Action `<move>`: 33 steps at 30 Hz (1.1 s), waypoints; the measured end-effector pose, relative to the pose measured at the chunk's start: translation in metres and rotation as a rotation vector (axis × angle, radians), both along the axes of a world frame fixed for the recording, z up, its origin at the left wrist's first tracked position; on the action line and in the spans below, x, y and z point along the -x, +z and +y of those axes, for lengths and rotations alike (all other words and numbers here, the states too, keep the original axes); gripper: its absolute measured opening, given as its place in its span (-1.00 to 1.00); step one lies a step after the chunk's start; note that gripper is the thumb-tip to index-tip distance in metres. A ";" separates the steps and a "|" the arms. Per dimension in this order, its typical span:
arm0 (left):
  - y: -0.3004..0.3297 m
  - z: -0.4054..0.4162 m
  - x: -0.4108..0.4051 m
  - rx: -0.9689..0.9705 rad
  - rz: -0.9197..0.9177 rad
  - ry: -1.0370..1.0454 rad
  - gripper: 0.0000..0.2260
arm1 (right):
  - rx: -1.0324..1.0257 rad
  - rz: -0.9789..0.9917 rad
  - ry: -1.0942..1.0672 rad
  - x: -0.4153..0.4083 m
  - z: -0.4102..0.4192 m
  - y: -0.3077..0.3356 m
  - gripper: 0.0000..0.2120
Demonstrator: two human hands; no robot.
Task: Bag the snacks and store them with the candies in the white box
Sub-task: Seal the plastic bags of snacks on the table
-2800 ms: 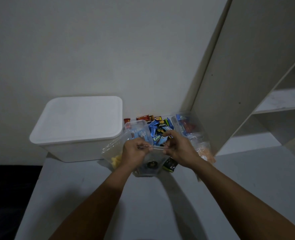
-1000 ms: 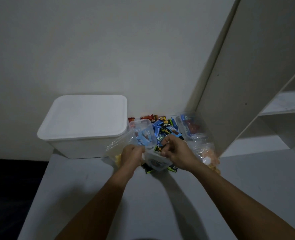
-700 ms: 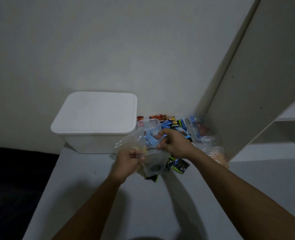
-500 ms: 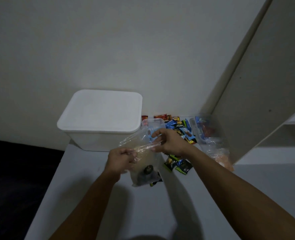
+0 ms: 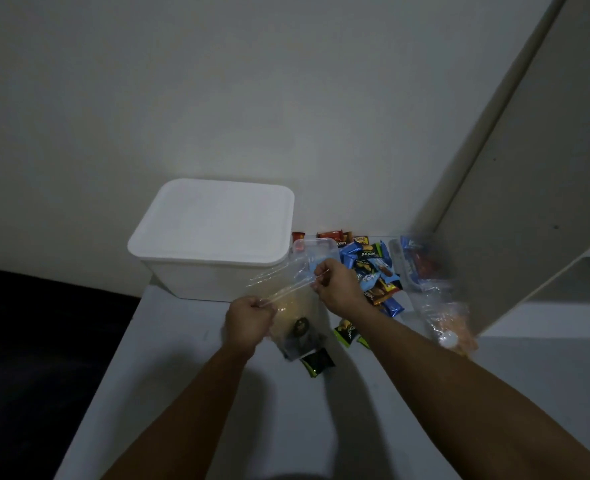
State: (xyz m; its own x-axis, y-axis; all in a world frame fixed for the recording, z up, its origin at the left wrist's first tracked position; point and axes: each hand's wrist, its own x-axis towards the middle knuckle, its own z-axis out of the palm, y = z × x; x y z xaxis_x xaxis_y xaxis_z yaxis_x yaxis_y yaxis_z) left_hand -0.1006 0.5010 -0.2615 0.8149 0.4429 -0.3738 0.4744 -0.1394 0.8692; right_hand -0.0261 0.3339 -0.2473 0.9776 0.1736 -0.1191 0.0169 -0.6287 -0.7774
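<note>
— Holding the clear plastic bag point(image 5: 295, 306) by its top edge, is that what I'm seeing? Left hand point(image 5: 248, 318) pinching the near-left end of the rim, right hand point(image 5: 337, 285) pinching the far-right end, the strip stretched taut between them.

— Yes, both hands are clamped on that rim, set apart from each other. The bag hangs just over the grey table point(image 5: 217, 393), a little nearer than the white box point(image 5: 214, 237), with a few dark wrapped snacks sagging in its bottom.

— It looks flimsy to me.

— Thin, soft film, I'd judge, light even with the snacks inside, and likely slippery. The rim is the sensible place to hold; grab the belly and it would just crumple and the contents would slide about.

— And the box?

— Lid on, at the far left against the wall. It looks rigid; I'd guess the lid lifts by its edge.

— More to bag, then?

— Plenty. A green and black packet point(image 5: 316, 363) lies just near the bag's bottom, another one point(image 5: 345, 334) to its right. Farther right sits the pile of blue wrapped snacks point(image 5: 369, 268), a clear tub point(image 5: 316, 249) beside it, and another clear bag with orange pieces point(image 5: 449, 320) at the right by the cabinet panel point(image 5: 529, 202).
</note>
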 end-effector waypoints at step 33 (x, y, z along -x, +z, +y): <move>-0.023 -0.259 -0.044 0.166 0.265 -0.694 -0.54 | 0.217 0.322 -0.639 0.031 -0.240 -0.051 -0.66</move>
